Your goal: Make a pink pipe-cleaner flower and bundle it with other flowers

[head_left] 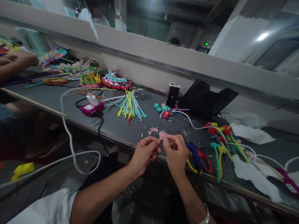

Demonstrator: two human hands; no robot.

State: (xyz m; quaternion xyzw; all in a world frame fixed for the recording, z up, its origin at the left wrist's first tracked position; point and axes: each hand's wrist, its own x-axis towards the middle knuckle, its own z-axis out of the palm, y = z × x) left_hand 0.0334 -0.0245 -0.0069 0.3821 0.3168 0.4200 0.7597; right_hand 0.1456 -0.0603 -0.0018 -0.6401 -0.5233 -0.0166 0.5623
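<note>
One pink tuft (163,134) points forward, pinched by left hand (145,153) and right hand (177,153) near the table (112,126) edge, open room leftward.

Head-height view, forward and down

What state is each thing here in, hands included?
Left hand: fingers pinched together.
Right hand: fingers pinched together.
Pink tuft: held at the fingertips, spread on top.
Stems: fanned out, lying down.
Power strip: white plug on it.
Black bag: standing up.
Ceiling lamp: lit.
</note>
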